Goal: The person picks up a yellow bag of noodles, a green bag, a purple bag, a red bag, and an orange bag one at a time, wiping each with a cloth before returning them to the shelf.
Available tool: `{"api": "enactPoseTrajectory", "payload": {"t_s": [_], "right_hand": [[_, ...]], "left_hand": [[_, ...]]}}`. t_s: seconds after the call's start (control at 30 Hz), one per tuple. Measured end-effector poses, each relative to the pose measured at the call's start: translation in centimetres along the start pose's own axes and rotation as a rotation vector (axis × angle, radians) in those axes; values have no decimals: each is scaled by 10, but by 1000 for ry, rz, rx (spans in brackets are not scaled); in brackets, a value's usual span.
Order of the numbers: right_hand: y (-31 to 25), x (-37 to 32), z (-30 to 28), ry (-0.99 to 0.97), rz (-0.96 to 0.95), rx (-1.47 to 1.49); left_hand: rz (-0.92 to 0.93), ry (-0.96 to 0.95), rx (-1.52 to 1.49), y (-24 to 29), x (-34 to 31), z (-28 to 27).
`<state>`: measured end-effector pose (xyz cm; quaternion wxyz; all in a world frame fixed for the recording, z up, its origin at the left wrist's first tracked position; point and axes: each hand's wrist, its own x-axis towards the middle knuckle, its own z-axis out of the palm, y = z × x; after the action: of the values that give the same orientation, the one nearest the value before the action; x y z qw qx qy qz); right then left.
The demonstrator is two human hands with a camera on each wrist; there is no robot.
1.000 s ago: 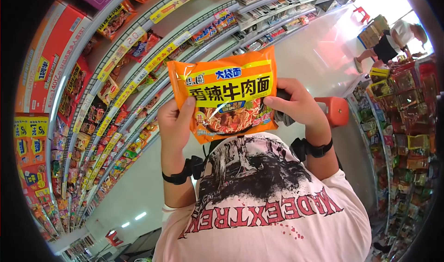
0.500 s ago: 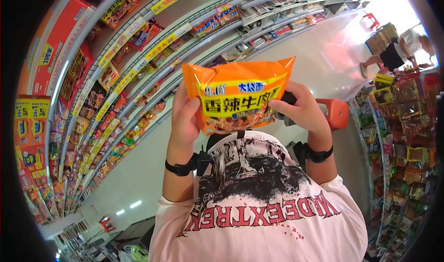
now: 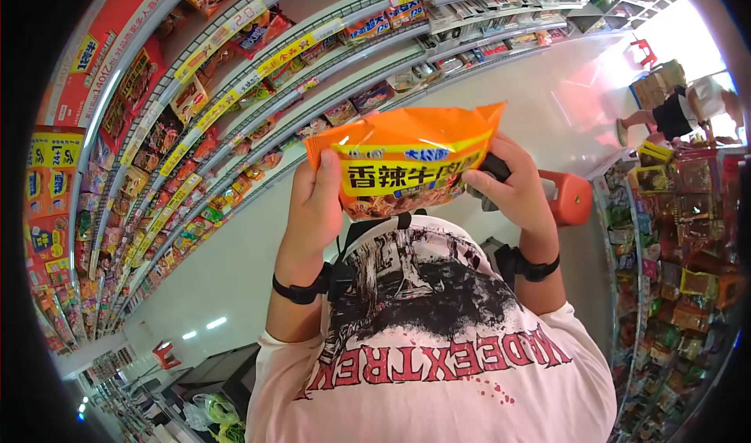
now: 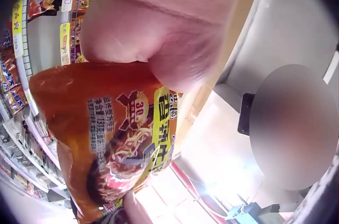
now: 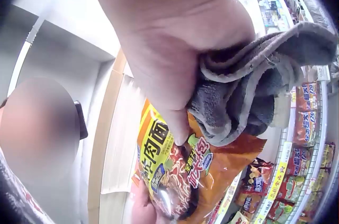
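Note:
An orange instant noodle packet point(image 3: 399, 142) with a yellow label band and a noodle picture is held in front of the chest, its face foreshortened. My left hand point(image 3: 317, 208) grips its left end, with the thumb up along the front near the top corner. At the other end, my right hand point(image 3: 516, 185) pinches the packet, its thumb on the printed face. A crumpled grey cloth point(image 5: 228, 102) is tucked in the right hand, beside the packet, in the right wrist view. The left wrist view shows the packet's side point(image 4: 100, 123) below the palm.
Curved shelves point(image 3: 235, 91) of packaged food run along the left. Another rack of packets point(image 3: 688, 232) stands at the right. A red-orange object point(image 3: 571, 197) lies beyond the right wrist. Near the bright doorway a person point(image 3: 680, 111) bends beside cardboard boxes point(image 3: 657, 83).
The packet has tipped so its face looks shorter, and has shifted slightly right. My left thumb has moved up toward the packet's top left corner. The head view has turned slightly.

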<state>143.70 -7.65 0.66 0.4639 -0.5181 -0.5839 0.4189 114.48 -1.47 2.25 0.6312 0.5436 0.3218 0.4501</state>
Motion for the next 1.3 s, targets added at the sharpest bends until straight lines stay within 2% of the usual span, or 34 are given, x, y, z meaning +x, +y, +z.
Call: {"api": "enactPoseTrajectory", "payload": {"t_s": [0.03, 0.13, 0.23, 0.3, 0.37, 0.43, 0.5, 0.57, 0.67, 0.73, 0.83, 0.97, 1.0, 1.13, 1.23, 1.3], "right_hand": [[0, 1, 3, 27, 51, 44], [16, 15, 9, 296, 209, 162], [3, 32, 20, 459, 99, 354], [-16, 46, 43, 470, -134, 261], [-43, 66, 79, 471, -420, 150], [-62, 84, 102, 330, -648, -303], [-58, 111, 135, 223, -819, -519], [-52, 129, 155, 276, -898, -507], [-57, 156, 171, 402, -997, -550], [-56, 175, 180, 497, -1038, -493], [-61, 198, 190, 511, -896, -382], [-53, 234, 212, 402, -778, -395], [-49, 241, 219, 400, -700, -372], [-53, 261, 259, 419, -437, 65], [-74, 260, 296, 369, -616, 32], [-86, 258, 319, 105, -836, -220]], "left_hand": [[-73, 41, -37, -1, 0, -6], [-99, 13, -46, 4, 7, -18], [-126, 48, 15, 11, 22, -11], [-123, -4, 62, 10, 33, -11], [-203, -2, -1, 14, 41, -9], [-276, 10, -56, 19, 47, -10], [-232, -10, -155, 9, 45, -31], [-193, -97, -184, -7, 46, -68], [-93, -119, -171, 9, 43, -103], [-33, -94, -103, 26, 40, -125], [-16, -103, -115, 35, 40, -169], [19, -19, -244, 34, 39, -223], [33, 15, -294, 33, 39, -235], [24, 111, -592, 41, 44, -274], [-23, 176, -716, 46, 48, -293], [-69, 184, -789, 54, 53, -295]]}}
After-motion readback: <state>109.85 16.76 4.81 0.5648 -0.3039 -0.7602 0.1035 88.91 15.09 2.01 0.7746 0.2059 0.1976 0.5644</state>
